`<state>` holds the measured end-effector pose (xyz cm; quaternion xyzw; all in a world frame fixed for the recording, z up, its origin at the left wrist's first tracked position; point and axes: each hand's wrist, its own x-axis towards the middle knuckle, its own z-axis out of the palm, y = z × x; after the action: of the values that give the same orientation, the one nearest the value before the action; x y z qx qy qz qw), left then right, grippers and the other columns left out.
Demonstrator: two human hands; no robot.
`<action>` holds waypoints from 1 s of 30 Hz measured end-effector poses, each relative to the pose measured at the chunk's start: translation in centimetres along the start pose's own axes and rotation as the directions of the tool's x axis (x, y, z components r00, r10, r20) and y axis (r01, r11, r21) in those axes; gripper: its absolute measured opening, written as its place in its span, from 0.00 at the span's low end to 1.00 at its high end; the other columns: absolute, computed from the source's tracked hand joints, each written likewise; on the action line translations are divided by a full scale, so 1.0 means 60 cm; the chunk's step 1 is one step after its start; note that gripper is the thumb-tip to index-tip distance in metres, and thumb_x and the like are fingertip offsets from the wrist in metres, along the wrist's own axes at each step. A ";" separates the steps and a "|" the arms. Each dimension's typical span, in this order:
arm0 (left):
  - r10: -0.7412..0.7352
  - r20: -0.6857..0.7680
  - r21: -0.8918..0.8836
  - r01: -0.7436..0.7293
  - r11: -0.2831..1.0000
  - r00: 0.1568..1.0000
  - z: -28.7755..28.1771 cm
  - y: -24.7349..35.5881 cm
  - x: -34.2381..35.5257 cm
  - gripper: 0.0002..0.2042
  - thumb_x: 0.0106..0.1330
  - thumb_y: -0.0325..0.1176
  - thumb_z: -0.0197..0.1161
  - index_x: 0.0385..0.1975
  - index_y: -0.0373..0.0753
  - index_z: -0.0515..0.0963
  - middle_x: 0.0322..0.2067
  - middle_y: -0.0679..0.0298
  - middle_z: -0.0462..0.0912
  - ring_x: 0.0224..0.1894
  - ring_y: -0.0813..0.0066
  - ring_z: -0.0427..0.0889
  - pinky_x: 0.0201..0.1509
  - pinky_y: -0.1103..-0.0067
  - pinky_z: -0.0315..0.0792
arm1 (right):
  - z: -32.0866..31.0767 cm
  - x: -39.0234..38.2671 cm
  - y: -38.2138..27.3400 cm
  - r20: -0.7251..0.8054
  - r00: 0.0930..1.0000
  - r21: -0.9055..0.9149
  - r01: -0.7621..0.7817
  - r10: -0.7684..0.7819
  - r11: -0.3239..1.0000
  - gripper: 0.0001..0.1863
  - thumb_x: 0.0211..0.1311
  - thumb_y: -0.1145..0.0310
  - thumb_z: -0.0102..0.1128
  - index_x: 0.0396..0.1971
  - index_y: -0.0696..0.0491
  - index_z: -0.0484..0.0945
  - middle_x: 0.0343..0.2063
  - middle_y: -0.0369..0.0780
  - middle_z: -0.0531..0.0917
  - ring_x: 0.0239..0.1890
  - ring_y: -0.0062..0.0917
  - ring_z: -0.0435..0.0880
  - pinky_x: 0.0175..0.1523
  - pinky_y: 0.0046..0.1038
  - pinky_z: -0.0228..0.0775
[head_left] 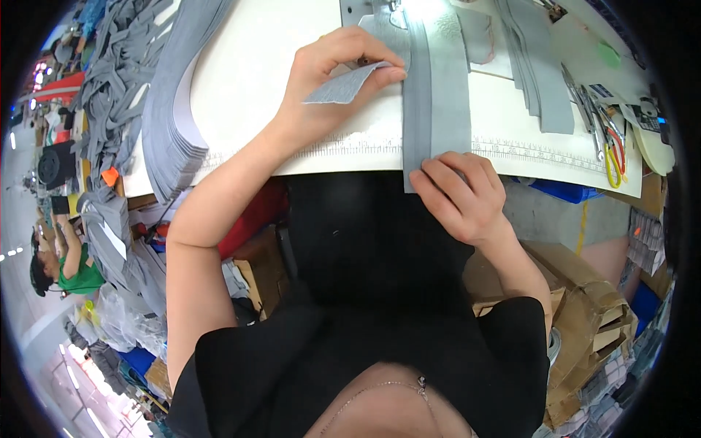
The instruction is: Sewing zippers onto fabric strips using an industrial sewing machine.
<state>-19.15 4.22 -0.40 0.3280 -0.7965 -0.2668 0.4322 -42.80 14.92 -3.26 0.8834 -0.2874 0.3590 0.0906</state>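
My left hand (pixel 328 77) is closed, pinching a small grey fabric piece (pixel 347 87) between thumb and fingers. Its fingertips meet the left edge of a long grey fabric strip (pixel 418 109). That strip runs from a brightly lit metal plate (pixel 353 9) at the top down over the table's front edge. With bent fingers, my right hand (pixel 464 193) grips the strip's right side near its lower end. Beneath and beside the narrow strip lies a wider, paler grey fabric band (pixel 450 87).
A curved stack of grey fabric strips (pixel 171 124) lies on the left of the white table (pixel 248 87). More strips (pixel 544 87), tweezers (pixel 590 117) and yellow-handled scissors (pixel 613 166) lie right. Cardboard boxes (pixel 584 314) stand below. Far left, a person in green (pixel 80 270) works.
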 end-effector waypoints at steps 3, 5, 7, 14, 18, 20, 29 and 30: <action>0.026 -0.001 -0.016 -0.026 1.000 1.000 -0.002 -0.009 -0.001 0.06 0.62 0.21 0.73 0.38 0.37 0.86 0.36 0.67 0.87 0.39 0.78 0.84 0.46 0.81 0.76 | 0.003 0.001 -0.001 -0.003 1.000 0.019 -0.016 0.016 1.000 0.16 0.46 0.74 0.69 0.39 0.55 0.85 0.38 0.38 0.85 0.38 0.32 0.85 0.38 0.31 0.77; 0.032 -0.010 -0.026 -0.032 0.999 0.999 0.003 -0.015 0.000 0.06 0.63 0.21 0.73 0.38 0.37 0.87 0.37 0.67 0.87 0.40 0.78 0.84 0.47 0.81 0.76 | 0.003 0.000 -0.001 -0.012 1.000 0.022 -0.026 0.026 0.999 0.16 0.45 0.74 0.69 0.39 0.55 0.85 0.38 0.38 0.85 0.39 0.33 0.85 0.39 0.31 0.78; 0.109 -0.047 -0.074 -0.112 0.991 0.993 0.005 -0.024 0.000 0.06 0.61 0.28 0.76 0.36 0.38 0.87 0.32 0.64 0.85 0.33 0.77 0.83 0.38 0.82 0.76 | 0.001 0.002 -0.003 0.013 1.000 0.024 -0.026 0.025 0.999 0.16 0.45 0.74 0.69 0.38 0.55 0.86 0.38 0.38 0.86 0.39 0.32 0.85 0.39 0.31 0.78; 0.101 0.202 0.183 -0.139 0.973 0.974 -0.020 -0.003 0.002 0.17 0.54 0.30 0.79 0.45 0.45 0.87 0.51 0.62 0.83 0.58 0.66 0.80 0.62 0.71 0.72 | -0.006 0.006 -0.005 0.024 1.000 0.012 0.003 -0.003 1.000 0.15 0.45 0.74 0.70 0.37 0.55 0.87 0.37 0.39 0.86 0.39 0.32 0.85 0.38 0.30 0.77; 0.003 0.180 0.241 -0.047 0.969 0.984 -0.017 -0.002 -0.007 0.28 0.53 0.24 0.67 0.58 0.49 0.76 0.67 0.53 0.64 0.69 0.47 0.62 0.72 0.59 0.56 | -0.008 0.003 -0.008 0.031 1.000 -0.002 0.003 -0.003 1.000 0.10 0.52 0.73 0.68 0.37 0.54 0.85 0.37 0.36 0.85 0.40 0.28 0.84 0.42 0.29 0.76; -0.074 0.168 0.270 0.026 0.962 0.983 -0.021 0.000 -0.012 0.29 0.56 0.25 0.71 0.60 0.47 0.76 0.67 0.56 0.67 0.71 0.55 0.65 0.72 0.64 0.64 | -0.006 0.006 -0.013 0.032 0.999 0.009 -0.010 0.009 1.000 0.11 0.52 0.72 0.68 0.37 0.55 0.86 0.37 0.36 0.85 0.40 0.28 0.85 0.42 0.29 0.76; -0.208 -0.121 0.169 0.227 0.959 0.971 0.002 -0.011 0.017 0.08 0.60 0.19 0.68 0.38 0.36 0.88 0.40 0.62 0.87 0.46 0.70 0.84 0.56 0.76 0.75 | -0.002 0.002 -0.008 -0.013 0.999 0.027 -0.029 0.029 0.999 0.10 0.51 0.72 0.68 0.36 0.54 0.86 0.36 0.37 0.85 0.40 0.28 0.85 0.42 0.29 0.77; -0.205 -0.120 0.172 0.224 0.959 0.971 0.002 -0.011 0.019 0.08 0.60 0.19 0.68 0.38 0.36 0.88 0.40 0.62 0.87 0.46 0.70 0.84 0.56 0.76 0.75 | -0.001 0.002 -0.008 -0.019 0.999 0.033 -0.033 0.034 0.999 0.11 0.50 0.73 0.68 0.36 0.54 0.86 0.36 0.37 0.85 0.40 0.28 0.84 0.42 0.29 0.77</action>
<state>-19.54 2.94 -0.33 0.4641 -0.7546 -0.2205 0.4081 -42.46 15.29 -3.10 0.8763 -0.2953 0.3736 0.0730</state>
